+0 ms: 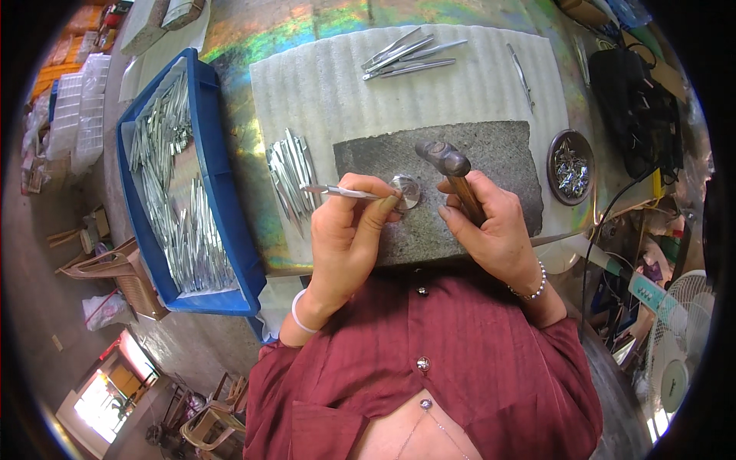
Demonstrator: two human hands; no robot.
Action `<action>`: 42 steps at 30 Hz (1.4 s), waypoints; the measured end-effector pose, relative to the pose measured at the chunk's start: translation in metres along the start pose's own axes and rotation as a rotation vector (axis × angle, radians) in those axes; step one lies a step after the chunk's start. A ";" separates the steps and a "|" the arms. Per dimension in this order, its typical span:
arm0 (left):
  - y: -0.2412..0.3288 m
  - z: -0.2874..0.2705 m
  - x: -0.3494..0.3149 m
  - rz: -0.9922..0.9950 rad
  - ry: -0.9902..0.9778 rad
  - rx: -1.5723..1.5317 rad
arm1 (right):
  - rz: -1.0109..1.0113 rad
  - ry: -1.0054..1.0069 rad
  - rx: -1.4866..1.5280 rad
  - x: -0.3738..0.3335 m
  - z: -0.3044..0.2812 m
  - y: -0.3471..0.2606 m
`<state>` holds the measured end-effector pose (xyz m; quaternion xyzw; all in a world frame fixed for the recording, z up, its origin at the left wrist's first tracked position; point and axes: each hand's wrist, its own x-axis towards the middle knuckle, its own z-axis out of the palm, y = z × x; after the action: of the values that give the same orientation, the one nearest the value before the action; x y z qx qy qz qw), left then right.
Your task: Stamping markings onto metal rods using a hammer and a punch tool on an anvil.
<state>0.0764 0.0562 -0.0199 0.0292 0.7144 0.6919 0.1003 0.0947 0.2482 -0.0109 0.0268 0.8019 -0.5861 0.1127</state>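
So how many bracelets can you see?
2: a white bracelet on the left wrist and a beaded bracelet on the right wrist. The sleeves could hide more.

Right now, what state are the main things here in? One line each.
Left hand: closed on a slim metal piece
Right hand: closed around a hammer
Grey slab: lying on foam sheet
Shiny disc: resting on the slab
Blue tray: open, loaded with metal strips
Round bowl: uncovered, holding small metal parts
Upper metal pieces: loosely fanned on the sheet
Left metal pieces: bunched near the tray
Fan: whether running, cannot tell
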 end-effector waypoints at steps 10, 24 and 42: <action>-0.006 0.001 -0.003 0.191 0.009 0.221 | -0.016 -0.010 -0.026 0.000 -0.001 0.002; -0.001 0.001 0.000 0.220 -0.004 0.318 | -0.055 0.023 -0.018 0.000 0.000 0.003; -0.009 0.004 -0.003 0.171 0.041 0.163 | -0.078 0.051 0.008 0.000 0.002 0.007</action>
<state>0.0814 0.0596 -0.0285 0.0841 0.7652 0.6379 0.0234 0.0957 0.2482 -0.0178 0.0113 0.8025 -0.5925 0.0691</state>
